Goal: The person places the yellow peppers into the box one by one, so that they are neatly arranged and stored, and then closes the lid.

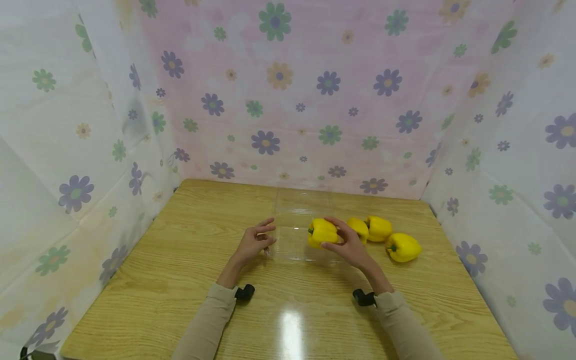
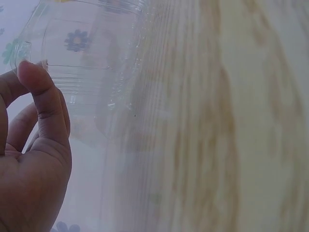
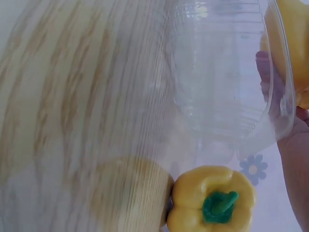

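In the head view, my right hand (image 1: 353, 247) grips a yellow bell pepper (image 1: 323, 233) over the right part of a clear plastic container (image 1: 290, 245). The pepper's green stem points left. From the right wrist, this pepper (image 3: 295, 43) and the fingers holding it show behind the container's wall (image 3: 222, 72), partly cut off by the frame. My left hand (image 1: 253, 244) is at the container's left side. In the left wrist view, the thumb and a finger of the left hand (image 2: 36, 130) pinch the container's rim, the other fingers curled behind.
To the right of the container, three more yellow bell peppers lie on the wooden table (image 1: 202, 210): one partly behind the right hand (image 1: 357, 229), another beside it (image 1: 379, 228), and a nearer one (image 1: 404, 247). The container's raised clear lid (image 1: 302, 200) stands toward the flowered back cloth (image 1: 306, 100).
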{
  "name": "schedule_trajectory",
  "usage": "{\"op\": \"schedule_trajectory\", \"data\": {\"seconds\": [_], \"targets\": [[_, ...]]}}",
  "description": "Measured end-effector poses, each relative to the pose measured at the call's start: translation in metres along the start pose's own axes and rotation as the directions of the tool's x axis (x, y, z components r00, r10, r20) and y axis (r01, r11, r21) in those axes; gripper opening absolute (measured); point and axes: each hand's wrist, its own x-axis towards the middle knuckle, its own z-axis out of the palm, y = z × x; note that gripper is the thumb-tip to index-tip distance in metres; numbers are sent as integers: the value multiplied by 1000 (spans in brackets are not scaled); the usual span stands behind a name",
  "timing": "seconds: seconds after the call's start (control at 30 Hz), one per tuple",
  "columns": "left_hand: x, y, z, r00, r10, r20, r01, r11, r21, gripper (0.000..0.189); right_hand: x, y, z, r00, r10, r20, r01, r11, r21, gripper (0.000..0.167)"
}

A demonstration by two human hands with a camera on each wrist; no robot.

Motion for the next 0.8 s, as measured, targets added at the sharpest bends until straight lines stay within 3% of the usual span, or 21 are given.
{"op": "schedule_trajectory", "data": {"seconds": [0.2, 0.8], "targets": [[0, 0, 0, 1000, 11, 5, -11, 1000, -1, 53, 5, 2, 5, 1000, -24, -7, 24, 1000, -1, 67], [1, 0, 3, 999, -16, -30, 16, 1000, 6, 51, 27, 7, 24, 995, 71, -68, -77, 993, -89, 70]]}}
